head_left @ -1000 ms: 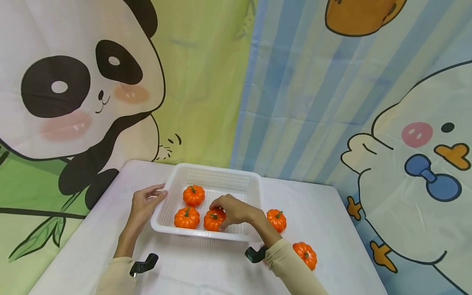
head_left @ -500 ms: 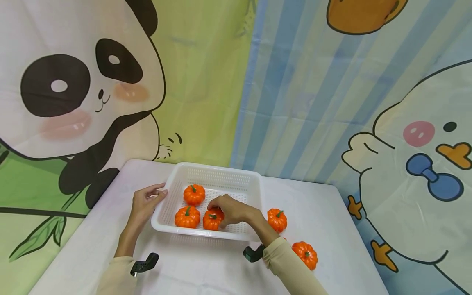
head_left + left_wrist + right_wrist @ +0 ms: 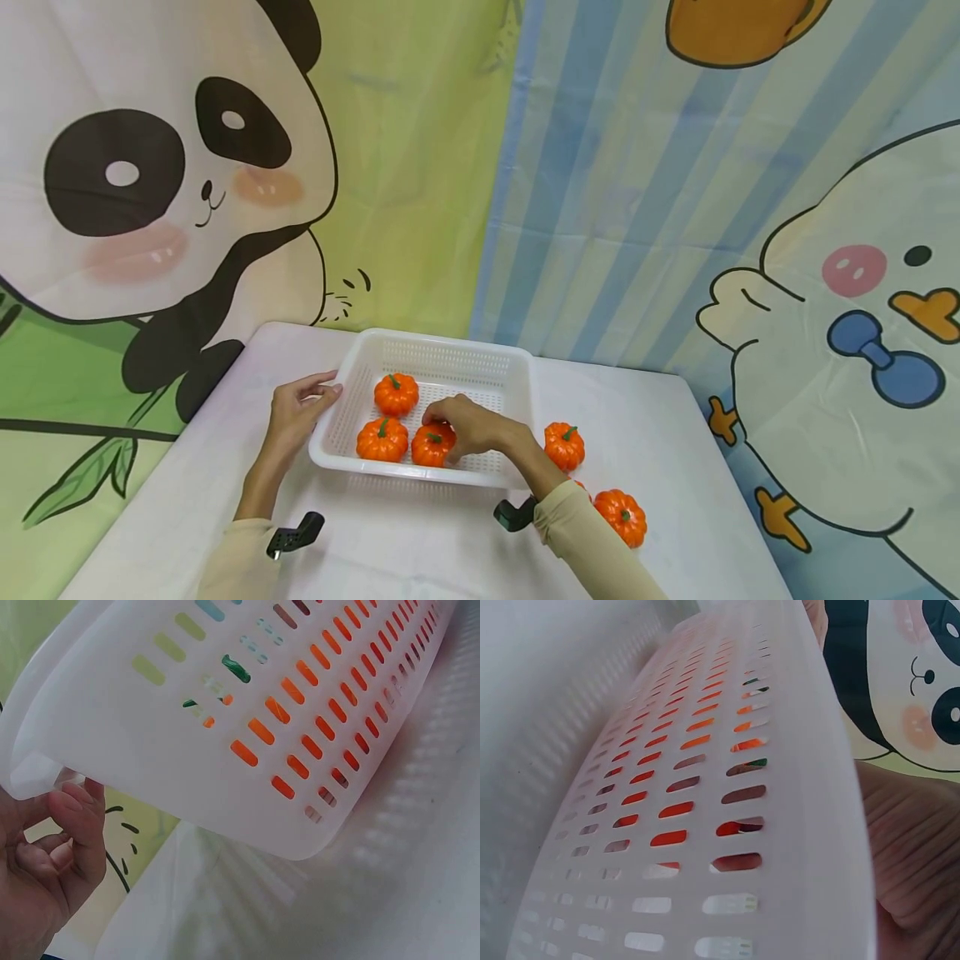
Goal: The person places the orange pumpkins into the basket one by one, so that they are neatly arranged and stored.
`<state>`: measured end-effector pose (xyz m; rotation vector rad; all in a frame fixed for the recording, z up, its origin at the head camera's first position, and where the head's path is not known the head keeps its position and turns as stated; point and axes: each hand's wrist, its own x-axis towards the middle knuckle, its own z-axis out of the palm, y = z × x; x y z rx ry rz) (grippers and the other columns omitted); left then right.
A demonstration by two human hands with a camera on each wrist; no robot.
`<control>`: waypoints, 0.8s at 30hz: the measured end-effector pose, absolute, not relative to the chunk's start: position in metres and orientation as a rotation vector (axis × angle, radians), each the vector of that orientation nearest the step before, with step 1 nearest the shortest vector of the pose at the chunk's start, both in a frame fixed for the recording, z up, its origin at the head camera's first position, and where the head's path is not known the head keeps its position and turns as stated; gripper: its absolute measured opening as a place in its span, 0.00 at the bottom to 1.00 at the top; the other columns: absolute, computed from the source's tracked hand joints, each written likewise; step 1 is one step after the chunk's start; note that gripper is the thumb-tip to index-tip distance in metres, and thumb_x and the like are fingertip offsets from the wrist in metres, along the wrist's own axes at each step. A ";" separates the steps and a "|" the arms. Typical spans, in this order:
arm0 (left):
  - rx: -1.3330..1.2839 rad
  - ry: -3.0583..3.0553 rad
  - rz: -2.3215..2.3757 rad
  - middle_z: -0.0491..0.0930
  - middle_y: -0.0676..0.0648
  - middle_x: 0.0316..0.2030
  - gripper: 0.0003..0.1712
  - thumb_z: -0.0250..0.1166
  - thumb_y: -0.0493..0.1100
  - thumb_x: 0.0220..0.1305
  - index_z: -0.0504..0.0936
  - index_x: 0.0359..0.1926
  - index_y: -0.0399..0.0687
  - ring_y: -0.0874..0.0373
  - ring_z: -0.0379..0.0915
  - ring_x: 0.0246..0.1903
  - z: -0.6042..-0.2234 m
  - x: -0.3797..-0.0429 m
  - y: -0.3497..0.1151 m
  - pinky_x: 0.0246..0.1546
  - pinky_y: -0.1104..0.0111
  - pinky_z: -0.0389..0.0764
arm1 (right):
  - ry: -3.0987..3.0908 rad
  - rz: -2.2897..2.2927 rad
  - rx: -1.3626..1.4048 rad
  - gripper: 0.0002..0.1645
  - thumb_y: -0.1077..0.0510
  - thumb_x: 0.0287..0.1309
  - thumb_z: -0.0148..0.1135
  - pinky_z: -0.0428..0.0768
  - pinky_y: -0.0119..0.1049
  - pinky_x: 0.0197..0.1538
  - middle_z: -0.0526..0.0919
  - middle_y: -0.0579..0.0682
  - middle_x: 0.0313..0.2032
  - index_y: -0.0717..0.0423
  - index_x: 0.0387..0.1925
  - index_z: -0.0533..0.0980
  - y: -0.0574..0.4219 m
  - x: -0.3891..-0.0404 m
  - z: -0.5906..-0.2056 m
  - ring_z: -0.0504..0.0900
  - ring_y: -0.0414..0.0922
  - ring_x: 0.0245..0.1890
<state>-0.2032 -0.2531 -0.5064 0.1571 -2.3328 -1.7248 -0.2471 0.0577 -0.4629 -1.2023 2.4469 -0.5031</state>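
A white perforated plastic basket [image 3: 360, 467] stands on the table with three small orange pumpkins inside. My right hand [image 3: 476, 429] reaches over its near rim and grips the front right pumpkin [image 3: 429, 450], thumb and fingers around its sides. Close to its left sits another pumpkin [image 3: 382, 442], with a third pumpkin [image 3: 396, 394] behind. At the basket's left end my left hand [image 3: 296, 412] pinches the rim, as the left wrist view shows with the fingers [image 3: 82, 821] at the edge. In the right wrist view the basket wall [image 3: 810, 825] hides most of the held pumpkin.
To the right of the basket lie more pumpkins: one pumpkin [image 3: 564, 446] beside it, another pumpkin [image 3: 621, 517] nearer, and one mostly hidden behind the right forearm. The white-covered table [image 3: 420, 550] meets a printed cloth backdrop [image 3: 420, 167] at the back.
Over the first half second my right hand shifts slightly left with the gripped pumpkin, toward the one beside it. Since then it has barely moved. The left hand stays at the rim.
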 end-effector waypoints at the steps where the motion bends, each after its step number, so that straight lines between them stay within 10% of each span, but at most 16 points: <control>1: 0.155 -2.333 -1.727 0.83 0.31 0.45 0.27 0.68 0.46 0.67 0.78 0.62 0.35 0.62 0.84 0.31 -0.506 -0.204 -0.253 0.32 0.76 0.84 | 2.445 -0.509 -1.196 0.38 0.59 0.42 0.83 0.71 0.36 0.68 0.83 0.44 0.55 0.52 0.58 0.77 0.058 -0.247 -0.463 0.76 0.39 0.55; 24: 0.174 -2.361 -1.685 0.83 0.34 0.45 0.29 0.67 0.52 0.67 0.79 0.63 0.41 0.67 0.83 0.31 -0.509 -0.203 -0.252 0.34 0.75 0.85 | 2.477 -0.539 -1.188 0.44 0.55 0.42 0.83 0.70 0.41 0.71 0.82 0.51 0.61 0.57 0.64 0.75 0.064 -0.245 -0.460 0.77 0.45 0.62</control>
